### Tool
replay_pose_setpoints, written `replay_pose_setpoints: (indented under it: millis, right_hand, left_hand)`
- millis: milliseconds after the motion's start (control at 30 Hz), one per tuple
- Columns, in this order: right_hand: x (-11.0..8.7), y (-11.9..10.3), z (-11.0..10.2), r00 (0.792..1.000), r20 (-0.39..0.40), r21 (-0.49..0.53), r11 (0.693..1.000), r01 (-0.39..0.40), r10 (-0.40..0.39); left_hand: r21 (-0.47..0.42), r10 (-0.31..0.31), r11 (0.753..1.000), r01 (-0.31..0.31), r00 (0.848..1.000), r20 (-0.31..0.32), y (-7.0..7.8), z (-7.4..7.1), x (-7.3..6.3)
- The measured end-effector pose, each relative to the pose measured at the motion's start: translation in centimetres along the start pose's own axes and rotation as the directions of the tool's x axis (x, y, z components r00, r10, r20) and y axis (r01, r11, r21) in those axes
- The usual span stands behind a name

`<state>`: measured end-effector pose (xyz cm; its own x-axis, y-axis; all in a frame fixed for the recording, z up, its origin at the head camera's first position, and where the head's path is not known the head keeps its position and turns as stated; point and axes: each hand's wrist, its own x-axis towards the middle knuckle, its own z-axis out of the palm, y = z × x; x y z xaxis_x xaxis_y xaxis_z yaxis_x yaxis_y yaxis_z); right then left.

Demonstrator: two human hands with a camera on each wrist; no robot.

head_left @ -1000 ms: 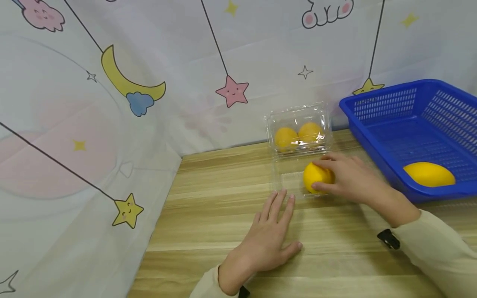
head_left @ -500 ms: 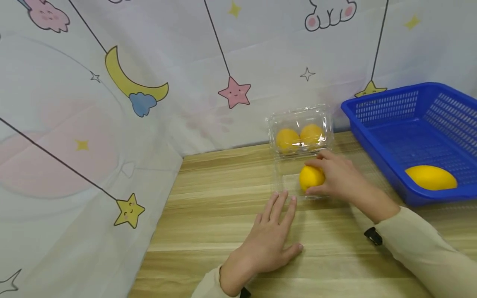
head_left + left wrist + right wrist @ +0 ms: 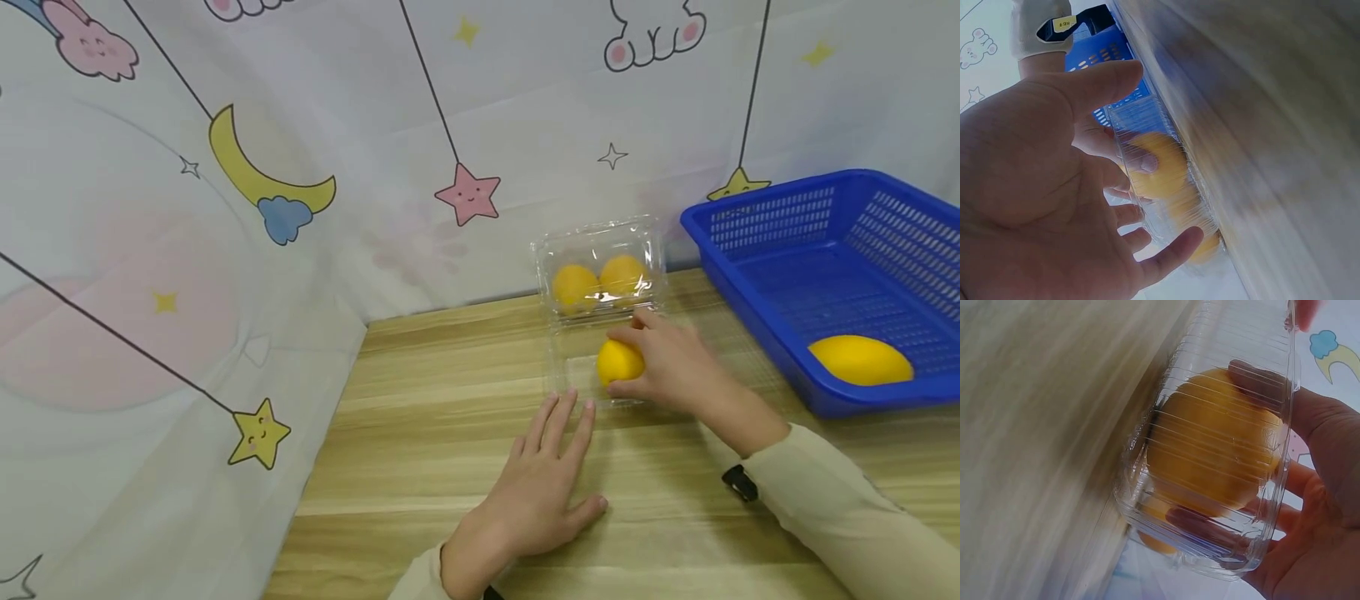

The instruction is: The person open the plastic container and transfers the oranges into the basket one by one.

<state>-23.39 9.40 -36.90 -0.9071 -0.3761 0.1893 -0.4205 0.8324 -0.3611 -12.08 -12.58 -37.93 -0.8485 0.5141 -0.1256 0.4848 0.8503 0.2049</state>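
A clear plastic clamshell box (image 3: 557, 367) lies open on the wooden table. My right hand (image 3: 675, 367) pinches a yellow lemon (image 3: 619, 363) between thumb and fingers, inside the box's near half. Through the ribbed plastic wall in the right wrist view, the lemon (image 3: 1210, 444) shows with fingers on both sides of it. Two round yellow-orange fruits (image 3: 575, 287) show through the clear plastic at the back. My left hand (image 3: 532, 492) has its fingers spread, fingertips right at the box's near edge. In the left wrist view, its palm (image 3: 1029, 169) and fingers hold nothing.
A blue plastic basket (image 3: 757, 308) with latticed sides stands at the right, holding a long yellow fruit (image 3: 861, 360). A white cloth printed with stars and a moon (image 3: 255, 167) hangs behind and left of the table (image 3: 420, 417).
My right hand has moved a little left with the lemon, deeper over the box's near half. The left hand has stayed in place; the head view has shifted slightly.
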Motion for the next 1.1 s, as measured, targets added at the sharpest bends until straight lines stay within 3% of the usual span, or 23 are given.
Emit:
replay_pose_setpoints:
  millis: [667, 1100]
  right_hand:
    - [-0.35, 0.55, 0.37, 0.999, -0.027, 0.072, 0.997, 0.029, -0.027]
    - [-0.63, 0.51, 0.31, 1.000, -0.006, 0.121, 0.993, 0.006, -0.005]
  left_hand:
    - [-0.021, -0.007, 1.000, 0.007, 1.000, 0.001, 0.00, -0.14, -0.10]
    - [-0.039, -0.003, 0.999, 0.004, 1.000, 0.016, 0.09, -0.11, -0.03]
